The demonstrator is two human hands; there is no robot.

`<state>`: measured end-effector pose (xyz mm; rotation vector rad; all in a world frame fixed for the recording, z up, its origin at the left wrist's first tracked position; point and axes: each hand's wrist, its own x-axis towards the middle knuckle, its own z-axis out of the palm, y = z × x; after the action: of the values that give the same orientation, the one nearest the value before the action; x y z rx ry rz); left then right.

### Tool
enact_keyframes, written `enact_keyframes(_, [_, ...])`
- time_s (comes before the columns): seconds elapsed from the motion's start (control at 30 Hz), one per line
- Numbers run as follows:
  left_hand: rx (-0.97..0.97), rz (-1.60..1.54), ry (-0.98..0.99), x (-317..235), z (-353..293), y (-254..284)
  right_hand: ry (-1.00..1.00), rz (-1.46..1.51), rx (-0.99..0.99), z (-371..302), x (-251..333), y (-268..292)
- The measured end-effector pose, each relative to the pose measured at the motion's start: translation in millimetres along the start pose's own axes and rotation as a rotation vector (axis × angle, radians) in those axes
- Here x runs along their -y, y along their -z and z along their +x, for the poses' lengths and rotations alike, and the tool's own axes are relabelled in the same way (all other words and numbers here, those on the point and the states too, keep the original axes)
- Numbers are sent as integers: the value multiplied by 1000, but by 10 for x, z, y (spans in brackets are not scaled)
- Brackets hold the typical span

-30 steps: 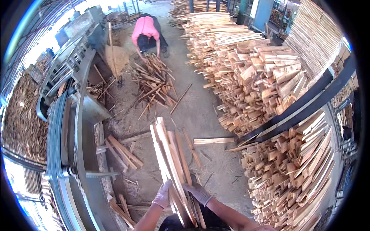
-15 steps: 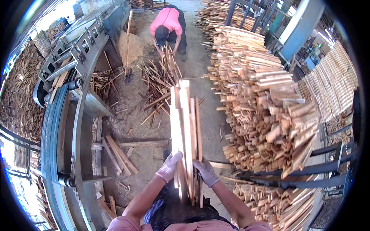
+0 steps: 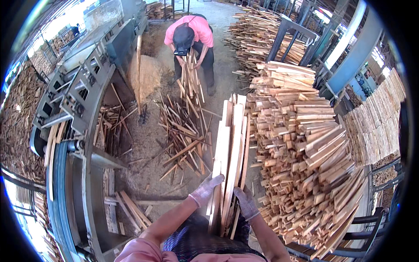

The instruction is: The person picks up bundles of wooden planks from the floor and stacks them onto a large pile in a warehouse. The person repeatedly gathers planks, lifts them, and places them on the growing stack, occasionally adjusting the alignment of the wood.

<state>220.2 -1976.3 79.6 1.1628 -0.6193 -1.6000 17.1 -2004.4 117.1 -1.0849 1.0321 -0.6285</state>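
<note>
A bundle of long wooden strips [image 3: 231, 153] stands nearly upright in front of my body, its lower ends close to my lap. On its left side my left hand [image 3: 208, 189], in a pale work glove, presses against the strips with the fingers wrapped around the edge. My right hand [image 3: 246, 202], gloved too, grips the bundle from the right, slightly lower. The strips are of uneven length, and their tops fan a little apart. Part of the fingers on both hands is hidden behind the wood.
A large stack of wooden strips [image 3: 301, 153] rises close on my right. Along the left runs a machine with a blue conveyor belt [image 3: 61, 192]. Ahead, a person in a pink shirt [image 3: 196, 32] bends over a loose pile of strips [image 3: 185, 139]. Sawdust [image 3: 148, 78] is heaped beyond.
Both hands and the bundle have shifted to the right, and the view has turned a little. The person ahead has lifted some strips from the loose pile.
</note>
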Motion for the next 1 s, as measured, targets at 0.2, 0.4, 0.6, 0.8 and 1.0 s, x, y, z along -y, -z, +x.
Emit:
enact_keyframes(0.2, [-170, -71, -18, -709, 1175, 182, -110, -56, 153, 1588, 345, 269])
enact_keyframes(0.4, [-148, -275, -19, -1240, 2337, 217, 111, -65, 202, 2963, 811, 568])
enact_keyframes(0.6, [-207, -189, -63, -1373, 3378, 308, 53, -119, 187, 3790, 1541, 868])
enact_keyframes(0.8, [-144, -179, -29, -1916, 4333, 305, 82, 79, 109, 4561, 1873, 1068])
enact_keyframes(1.0, [-39, -88, -67, -2436, 5473, 696, 76, -23, 73, 5642, 2328, 1065])
